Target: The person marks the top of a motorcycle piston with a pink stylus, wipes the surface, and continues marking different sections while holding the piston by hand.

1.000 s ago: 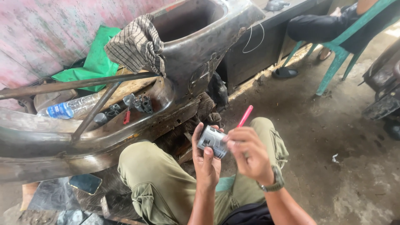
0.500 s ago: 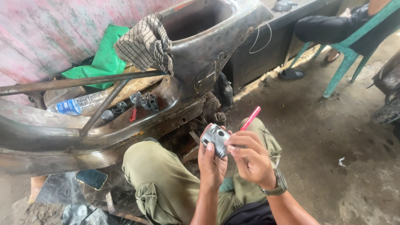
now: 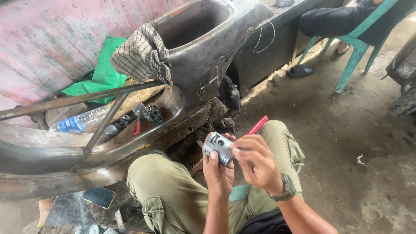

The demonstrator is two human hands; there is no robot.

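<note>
Fingers of left hand (image 3: 218,173) clasp metal piston (image 3: 220,147); right hand (image 3: 259,164) pinches red tool (image 3: 257,125) against it

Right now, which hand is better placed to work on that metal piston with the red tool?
The right hand, probably. It already holds the red tool and its fingers touch the piston. The left hand is wrapped around the piston from below, steadying it.

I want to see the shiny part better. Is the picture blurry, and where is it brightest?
Head view: the grey metal cylinder in the left hand looks sharp, the right hand with the red stick only slightly soft; daylight is brightest on the concrete floor at right, with no hard shadows.
</note>
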